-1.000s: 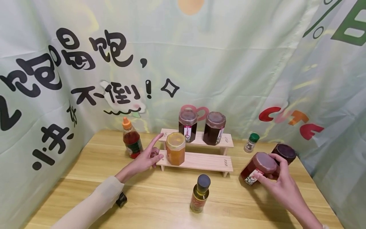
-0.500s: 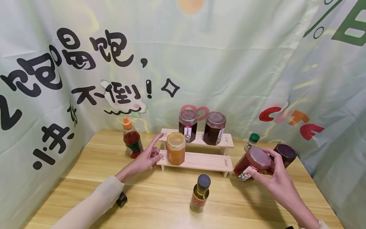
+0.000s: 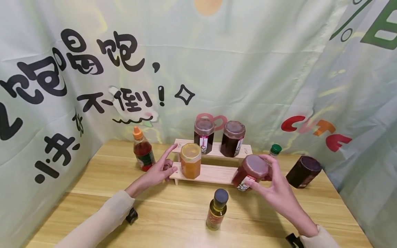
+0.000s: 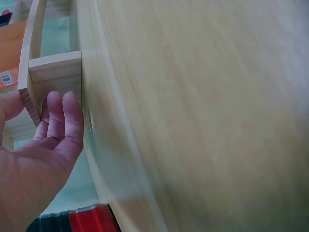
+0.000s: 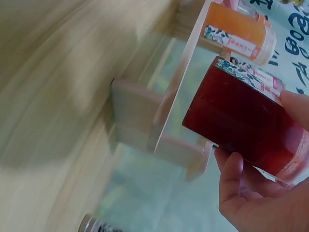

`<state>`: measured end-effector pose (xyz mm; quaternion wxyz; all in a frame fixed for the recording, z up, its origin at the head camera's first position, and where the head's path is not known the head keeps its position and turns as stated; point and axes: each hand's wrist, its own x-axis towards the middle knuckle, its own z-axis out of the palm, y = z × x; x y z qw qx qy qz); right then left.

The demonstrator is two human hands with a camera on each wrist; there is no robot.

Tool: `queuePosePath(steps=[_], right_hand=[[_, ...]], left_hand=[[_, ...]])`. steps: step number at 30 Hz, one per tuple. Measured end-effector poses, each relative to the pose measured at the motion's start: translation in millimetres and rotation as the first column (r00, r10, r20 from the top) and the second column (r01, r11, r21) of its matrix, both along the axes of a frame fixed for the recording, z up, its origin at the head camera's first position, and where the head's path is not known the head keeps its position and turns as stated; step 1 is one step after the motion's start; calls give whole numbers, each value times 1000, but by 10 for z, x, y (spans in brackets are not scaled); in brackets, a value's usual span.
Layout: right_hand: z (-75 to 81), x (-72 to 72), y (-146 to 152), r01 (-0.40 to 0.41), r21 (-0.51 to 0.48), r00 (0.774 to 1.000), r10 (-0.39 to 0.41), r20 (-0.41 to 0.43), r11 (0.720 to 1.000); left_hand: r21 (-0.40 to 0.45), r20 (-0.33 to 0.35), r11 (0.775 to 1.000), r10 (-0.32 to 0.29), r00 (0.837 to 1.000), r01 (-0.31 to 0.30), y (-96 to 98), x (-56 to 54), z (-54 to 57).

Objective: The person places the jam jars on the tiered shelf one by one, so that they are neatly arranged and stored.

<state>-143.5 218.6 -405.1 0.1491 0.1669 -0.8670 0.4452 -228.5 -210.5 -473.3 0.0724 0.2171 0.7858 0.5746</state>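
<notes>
My right hand (image 3: 276, 187) grips a hexagonal jar (image 5: 241, 121) with dark red contents, a label and a clear lid. Held tilted, the jar is at the right end of the lower tier of a two-tier wooden rack (image 3: 214, 174); whether it touches the board is unclear. On the rack's left end, my left hand (image 3: 158, 172) has its thumb on the lower board and fingers (image 4: 55, 118) curled beneath it. Its index finger reaches toward the upper tier. Beside that hand stands a jar of amber contents (image 3: 190, 163) on the lower tier.
Two dark jars (image 3: 203, 136) stand on the upper tier. An orange-capped squeeze bottle (image 3: 143, 151) is left of the rack, a black-capped bottle (image 3: 216, 210) in front. To the right are a green-capped shaker (image 3: 275, 149) and another dark jar (image 3: 304, 172). Printed cloth (image 3: 263, 69) hangs behind.
My right hand has carried the red jar leftward from beside the dark jar to the rack's lower tier, now partly covering the shaker. The left hand has stayed on the rack.
</notes>
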Motion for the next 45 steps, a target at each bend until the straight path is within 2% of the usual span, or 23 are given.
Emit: queuePosePath(steps=[6,13,25,34,45], right_hand=[[30,-83,-251,-14,-2,998,14,66,1000],[26,-140,-440,-72,-34,996,74,48,997],[-34,-232,-659,-79,-9,995,80,66,997],[-43,-300,-782,-94,-38,983,98,153,995],[-68,-386,-816,-136,-54,973,143,178,989]], left_hand=[[12,-5,1000,-1,1000,1,-9,6,-16],[16,-10,1000,1,1000,-1,-9,-6,-32],[27,-30,1000,-14,999,14,-7,-25,-41],[24,-17,1000,-11,1000,11,2,-18,-25],[25,9,1000,-8,1000,8,-6,-7,-16]])
